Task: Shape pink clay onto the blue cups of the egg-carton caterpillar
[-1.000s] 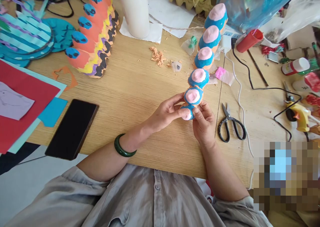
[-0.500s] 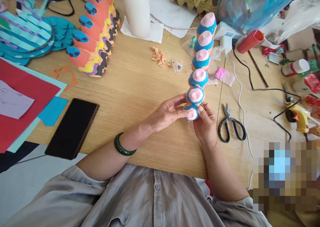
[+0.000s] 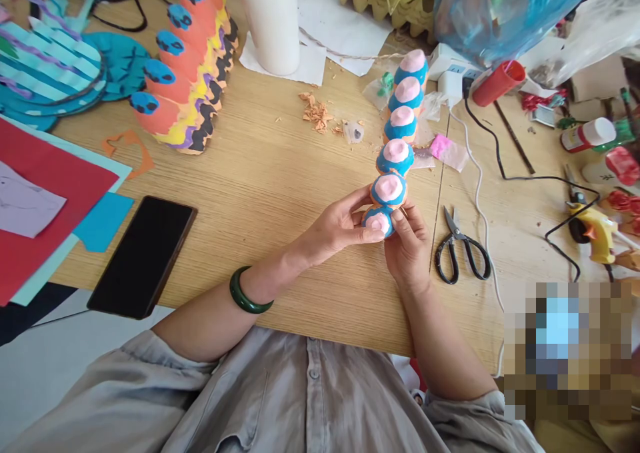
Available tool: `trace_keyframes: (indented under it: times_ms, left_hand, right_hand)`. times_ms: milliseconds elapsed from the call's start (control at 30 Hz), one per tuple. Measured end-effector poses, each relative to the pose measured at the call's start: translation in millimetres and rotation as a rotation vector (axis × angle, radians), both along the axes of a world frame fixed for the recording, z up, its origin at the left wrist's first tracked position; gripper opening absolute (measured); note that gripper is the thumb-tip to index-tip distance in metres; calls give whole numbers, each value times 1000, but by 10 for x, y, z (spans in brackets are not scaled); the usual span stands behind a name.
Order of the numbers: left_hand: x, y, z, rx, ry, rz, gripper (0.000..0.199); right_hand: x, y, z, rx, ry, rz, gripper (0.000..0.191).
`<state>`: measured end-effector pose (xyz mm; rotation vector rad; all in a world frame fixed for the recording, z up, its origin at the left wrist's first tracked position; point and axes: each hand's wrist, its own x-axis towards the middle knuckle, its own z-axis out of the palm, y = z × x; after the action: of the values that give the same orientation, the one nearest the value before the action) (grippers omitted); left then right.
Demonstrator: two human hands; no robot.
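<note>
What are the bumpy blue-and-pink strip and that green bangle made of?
The bumpy strip looks like moulded paper pulp, perhaps cut from an egg carton, under matte paint: its rounded cups are evenly shaped and dull, with no shine. The green bangle looks like polished stone, possibly jade, though glass can't be ruled out: it shows a glossy highlight and a mottled deep green.
</note>
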<state>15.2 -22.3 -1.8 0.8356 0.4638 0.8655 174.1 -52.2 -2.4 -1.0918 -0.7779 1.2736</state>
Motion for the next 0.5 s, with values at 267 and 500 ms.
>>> trace_keyframes:
  times_ms: [267, 500]
  left_hand:
    - [52, -87, 16, 64, 44, 94, 87]
    - [80, -116, -122, 301, 96, 221, 94]
  right_hand:
    - [-36, -20, -7, 1, -8, -59, 34]
    - [-21, -17, -56, 53, 32, -2, 27]
